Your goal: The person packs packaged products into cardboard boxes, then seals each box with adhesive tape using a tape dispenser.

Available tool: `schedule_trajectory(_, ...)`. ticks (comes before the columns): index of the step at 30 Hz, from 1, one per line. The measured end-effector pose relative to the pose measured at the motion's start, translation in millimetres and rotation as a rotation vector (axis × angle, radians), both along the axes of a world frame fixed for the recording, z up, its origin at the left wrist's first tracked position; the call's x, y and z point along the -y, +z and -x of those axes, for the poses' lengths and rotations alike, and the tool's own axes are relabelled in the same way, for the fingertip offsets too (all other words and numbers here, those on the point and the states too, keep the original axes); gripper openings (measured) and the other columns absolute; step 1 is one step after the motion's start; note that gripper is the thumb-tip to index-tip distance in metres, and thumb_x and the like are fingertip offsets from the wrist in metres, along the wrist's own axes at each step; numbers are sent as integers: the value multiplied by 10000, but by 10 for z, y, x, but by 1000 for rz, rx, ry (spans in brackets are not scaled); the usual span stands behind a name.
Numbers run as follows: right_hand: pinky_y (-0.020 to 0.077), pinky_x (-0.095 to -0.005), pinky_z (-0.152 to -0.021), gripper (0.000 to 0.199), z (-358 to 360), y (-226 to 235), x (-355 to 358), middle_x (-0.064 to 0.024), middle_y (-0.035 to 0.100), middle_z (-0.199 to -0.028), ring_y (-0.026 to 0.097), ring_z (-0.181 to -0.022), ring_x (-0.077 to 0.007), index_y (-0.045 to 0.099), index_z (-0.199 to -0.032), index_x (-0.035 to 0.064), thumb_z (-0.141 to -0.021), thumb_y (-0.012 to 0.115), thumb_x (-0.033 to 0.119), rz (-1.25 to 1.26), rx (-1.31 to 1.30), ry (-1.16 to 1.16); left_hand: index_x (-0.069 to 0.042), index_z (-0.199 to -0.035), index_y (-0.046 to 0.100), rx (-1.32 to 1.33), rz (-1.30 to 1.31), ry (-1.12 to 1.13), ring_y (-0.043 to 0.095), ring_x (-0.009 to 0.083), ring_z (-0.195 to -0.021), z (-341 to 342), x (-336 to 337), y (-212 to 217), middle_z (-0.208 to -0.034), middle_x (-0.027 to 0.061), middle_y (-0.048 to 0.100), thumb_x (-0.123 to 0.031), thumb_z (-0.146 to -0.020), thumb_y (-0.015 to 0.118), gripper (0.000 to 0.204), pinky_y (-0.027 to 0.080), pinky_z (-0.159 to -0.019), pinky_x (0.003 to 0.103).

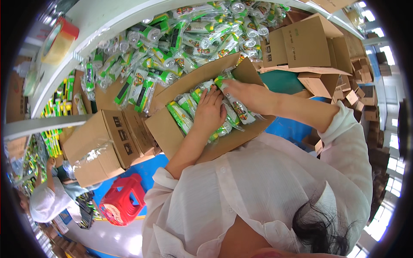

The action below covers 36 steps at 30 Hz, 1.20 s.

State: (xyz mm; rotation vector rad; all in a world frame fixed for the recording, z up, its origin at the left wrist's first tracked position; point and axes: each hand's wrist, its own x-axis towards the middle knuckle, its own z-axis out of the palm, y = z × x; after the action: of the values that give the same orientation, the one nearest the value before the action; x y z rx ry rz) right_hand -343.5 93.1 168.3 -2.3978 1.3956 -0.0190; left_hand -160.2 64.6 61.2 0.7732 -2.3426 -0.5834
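An open cardboard carton (167, 133) sits in front of my body, holding a row of slim green-and-white packs (180, 116) in clear plastic. My left hand (210, 109) lies over the packs in the middle of the row, its fingers stretched out and resting on the wrapping. At the carton's right end, my right hand (247, 96) closes around the upper part of a pack (236, 107) that lies along the row. Its fingertips are partly hidden by the plastic and the hand itself. Beyond the carton, a large heap of similar wrapped packs (185, 45) covers the worktop.
A taped carton (92, 148) stands at the left, and another open carton (307, 45) at the back right. A metal shelf edge (103, 36) curves above the heap, with a tape roll (60, 41). A red stool (122, 200) and another person (51, 200) are lower left.
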Motion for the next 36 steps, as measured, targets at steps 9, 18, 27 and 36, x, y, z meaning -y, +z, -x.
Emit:
schedule_trajectory(9, 491, -435, -798, 579, 30, -513, -205, -304, 613, -880, 617, -907, -406, 446, -1097, -144, -856, 642, 344, -542, 110, -479, 41, -1110, 526, -46, -27, -12, 424, 370, -1255, 5, -62, 62, -1224, 193, 504, -64, -761, 590, 370, 322, -1049, 514)
schedule_trajectory(18, 490, -447, -838, 532, -28, -718, -189, -298, 598, -1048, 600, -1011, -385, 488, -1165, -114, -858, 626, 298, -498, -119, -443, -72, -1350, 438, 164, 49, -193, 215, 373, -1391, 116, -72, 305, -1451, 117, 356, -172, -886, 466, 475, 109, -1118, 560)
schedule_trajectory(27, 508, -414, -821, 358, -155, -470, -83, -215, 607, -1111, 622, -969, -337, 579, -1128, -55, -866, 538, 185, -647, -383, -130, -97, -1292, 516, 328, 85, -167, 264, 303, -1378, 344, 45, 191, -1363, 90, 446, -222, -920, 440, 400, 138, -1117, 569)
schedule_trajectory(36, 507, -413, -784, 266, 879, -100, 1297, -141, 635, -1076, 619, -934, -311, 643, -1043, 84, -797, 570, 14, 93, 129, -506, -63, -1192, 586, 318, 60, -48, 339, 281, -1333, 424, 2, 163, -1233, 85, 529, -258, -891, 511, 366, 249, -1094, 519)
